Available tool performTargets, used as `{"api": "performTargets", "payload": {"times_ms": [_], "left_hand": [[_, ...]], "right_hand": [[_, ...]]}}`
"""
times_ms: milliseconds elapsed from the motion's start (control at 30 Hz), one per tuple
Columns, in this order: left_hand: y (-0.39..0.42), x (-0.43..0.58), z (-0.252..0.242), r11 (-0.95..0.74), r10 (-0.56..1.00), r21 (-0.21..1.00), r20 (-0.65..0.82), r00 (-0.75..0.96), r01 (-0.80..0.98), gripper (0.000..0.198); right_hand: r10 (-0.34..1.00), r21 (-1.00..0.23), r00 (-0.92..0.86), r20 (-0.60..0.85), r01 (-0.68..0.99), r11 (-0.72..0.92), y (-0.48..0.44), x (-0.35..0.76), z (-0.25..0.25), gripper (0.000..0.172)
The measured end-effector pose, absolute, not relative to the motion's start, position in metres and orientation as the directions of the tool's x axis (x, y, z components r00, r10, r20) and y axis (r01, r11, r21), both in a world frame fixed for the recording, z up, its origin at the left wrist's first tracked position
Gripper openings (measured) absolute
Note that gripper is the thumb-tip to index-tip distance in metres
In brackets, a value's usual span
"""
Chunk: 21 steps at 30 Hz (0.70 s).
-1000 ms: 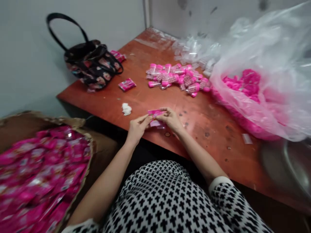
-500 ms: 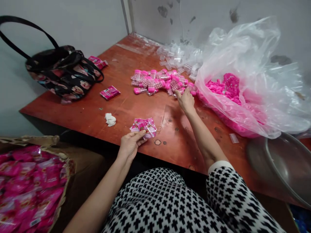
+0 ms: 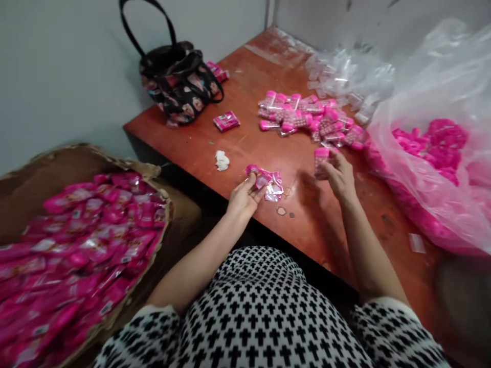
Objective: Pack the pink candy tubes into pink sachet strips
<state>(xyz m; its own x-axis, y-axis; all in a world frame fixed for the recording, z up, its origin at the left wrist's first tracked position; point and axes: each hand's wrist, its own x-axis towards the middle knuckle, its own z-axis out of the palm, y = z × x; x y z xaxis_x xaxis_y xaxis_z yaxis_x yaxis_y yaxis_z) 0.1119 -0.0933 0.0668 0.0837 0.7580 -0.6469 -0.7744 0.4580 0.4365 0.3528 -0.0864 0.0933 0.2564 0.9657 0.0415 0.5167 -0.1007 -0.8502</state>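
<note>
Pink-capped and clear, a tube (image 3: 319, 162) was in the grip of our right hand (image 3: 341, 178), pinched between thumb and fingers, its cap end pointing away from us. Small pink beads showed inside, but we could not tell whether its near end touched the bench (image 3: 249, 140). Our left hand (image 3: 242, 199), near the bench's front edge, was turned partly palm up and was pinching a crumpled pink wrapper (image 3: 261, 179) in its fingers; a shiny patch of film (image 3: 273, 188) lay just beside those fingertips. Farther back we had a heap of capped tubes (image 3: 299, 116), with loose clear plastic (image 3: 341, 82) behind it and a big translucent bag (image 3: 418, 225) of pink pieces (image 3: 447, 134) to its right. Leftward lay a white wad (image 3: 222, 160), then a pink packet (image 3: 226, 121) near our flowered handbag (image 3: 174, 84). Low on our left, beside the bench, a torn-edged box (image 3: 179, 199) was piled with shiny pink packs (image 3: 99, 243). A clear strip (image 3: 417, 243) lay near the bag.
</note>
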Motion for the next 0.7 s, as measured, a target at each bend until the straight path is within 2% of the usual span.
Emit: {"api": "performTargets", "payload": {"times_ms": [33, 100, 200, 433, 567, 700], "left_hand": [[-0.093, 0.113, 0.067, 0.455, 0.759, 0.420, -0.644, 0.096, -0.785, 0.006], [-0.094, 0.116, 0.066, 0.448, 0.763, 0.396, -0.637, 0.112, -0.802, 0.006], [-0.098, 0.119, 0.065, 0.420, 0.785, 0.393, -0.610, 0.110, -0.818, 0.006], [-0.109, 0.127, 0.068, 0.406, 0.840, 0.439, -0.524, 0.139, -0.802, 0.008], [-0.112, 0.129, 0.070, 0.411, 0.857, 0.487, -0.495, 0.144, -0.770, 0.011], [-0.112, 0.127, 0.072, 0.394, 0.898, 0.574, -0.405, 0.169, -0.718, 0.017]], "right_hand": [[0.974, -0.926, 0.225, -0.006, 0.367, -0.091, -0.104, 0.336, 0.093, 0.047], [0.990, -0.985, 0.127, -0.067, 0.148, -0.086, -0.135, 0.300, 0.092, 0.045], [0.993, -0.996, 0.073, -0.088, 0.005, -0.088, -0.165, 0.256, 0.087, 0.045], [0.981, -0.999, 0.190, -0.041, 0.021, -0.046, -0.172, 0.238, 0.075, 0.043], [0.985, -0.997, 0.158, -0.076, -0.014, -0.075, -0.172, 0.237, 0.075, 0.045], [0.984, -0.997, 0.161, -0.069, -0.044, -0.063, -0.172, 0.235, 0.072, 0.047]]}}
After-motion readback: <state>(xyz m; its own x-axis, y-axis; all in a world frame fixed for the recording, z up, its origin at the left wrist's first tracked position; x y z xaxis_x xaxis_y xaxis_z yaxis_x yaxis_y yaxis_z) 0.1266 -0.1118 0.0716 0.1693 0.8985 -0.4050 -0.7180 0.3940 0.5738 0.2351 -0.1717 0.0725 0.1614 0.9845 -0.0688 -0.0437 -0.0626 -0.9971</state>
